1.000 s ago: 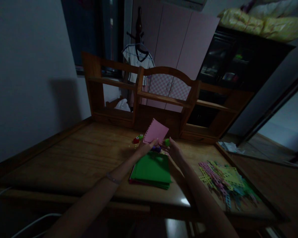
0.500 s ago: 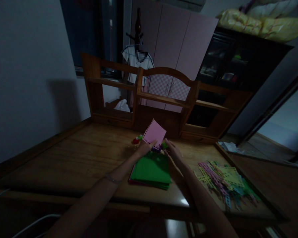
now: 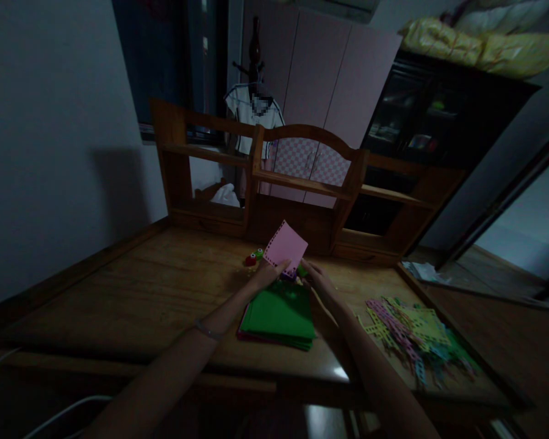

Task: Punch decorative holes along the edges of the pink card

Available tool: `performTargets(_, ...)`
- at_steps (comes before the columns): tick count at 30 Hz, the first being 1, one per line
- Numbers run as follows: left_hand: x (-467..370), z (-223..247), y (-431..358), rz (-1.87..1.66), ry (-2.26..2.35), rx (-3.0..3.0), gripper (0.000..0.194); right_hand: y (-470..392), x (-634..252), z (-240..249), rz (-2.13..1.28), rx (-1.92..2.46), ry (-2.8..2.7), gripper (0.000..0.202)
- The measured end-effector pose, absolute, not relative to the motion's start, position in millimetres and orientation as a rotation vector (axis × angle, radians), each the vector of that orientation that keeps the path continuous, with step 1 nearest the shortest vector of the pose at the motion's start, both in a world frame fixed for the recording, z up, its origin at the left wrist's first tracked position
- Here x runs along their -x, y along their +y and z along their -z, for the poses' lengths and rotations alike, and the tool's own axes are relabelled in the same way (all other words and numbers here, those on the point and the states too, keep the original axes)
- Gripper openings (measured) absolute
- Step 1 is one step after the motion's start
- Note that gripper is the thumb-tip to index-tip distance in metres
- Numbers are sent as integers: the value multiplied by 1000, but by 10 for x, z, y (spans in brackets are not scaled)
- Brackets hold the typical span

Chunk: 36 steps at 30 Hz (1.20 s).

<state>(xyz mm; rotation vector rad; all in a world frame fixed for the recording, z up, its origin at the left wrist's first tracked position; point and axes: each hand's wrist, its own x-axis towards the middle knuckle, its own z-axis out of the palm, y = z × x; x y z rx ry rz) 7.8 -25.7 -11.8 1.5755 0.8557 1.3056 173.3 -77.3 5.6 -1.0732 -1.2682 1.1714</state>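
A pink sheet (image 3: 287,245) with holes punched along its edges is tilted up above the desk. My left hand (image 3: 269,273) grips its lower edge, thumb on the front. My right hand (image 3: 316,275) is at the sheet's lower right corner, its fingertips close to the edge; whether they pinch anything is too dark to tell. Below the hands lies a stack of green sheets (image 3: 279,317) with a reddish layer under it. Just behind the stack are a small purple object (image 3: 289,275) and a red and green piece with eyes (image 3: 253,257).
Punched strips in pink, yellow, blue and green (image 3: 407,329) lie heaped on the right of the wooden desk (image 3: 165,280). A wooden shelf unit (image 3: 302,183) runs along the desk's back edge. A cable (image 3: 73,405) hangs at the lower left.
My right hand has shifted slightly left, closer to the pink sheet's lower right corner. The sheet has moved very slightly to the right, still in my left hand.
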Motion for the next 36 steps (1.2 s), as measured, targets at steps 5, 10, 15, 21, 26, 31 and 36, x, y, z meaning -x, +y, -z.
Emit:
performTargets(5,-75,111,-268,-1288,807,-1579,52,-771,-1722,-46,-1186,1072,-1274,38)
performTargets(10,-72,110,-258,-1306,807,-1614,52,-779,-1719,-45,-1181,1078,-1288,39)
performTargets(15,-78,115,-251,-1295,807,-1605,51,-765,-1737,-28,-1137,1064,-1322,38)
performTargets(21,-71,76,-302,-1270,809,-1600,48,-778,-1719,-47,-1177,1055,-1346,36)
performTargets(26,-79,90,-306,-1204,801,-1654,45,-791,-1690,-49,-1239,1056,-1322,38)
performTargets(31,-70,106,-298,-1184,843,-1710,43,-791,-1683,-34,-1219,1059,-1323,36)
performTargets(36,-70,101,-292,-1179,856,-1764,42,-794,-1674,-34,-1230,1029,-1331,36)
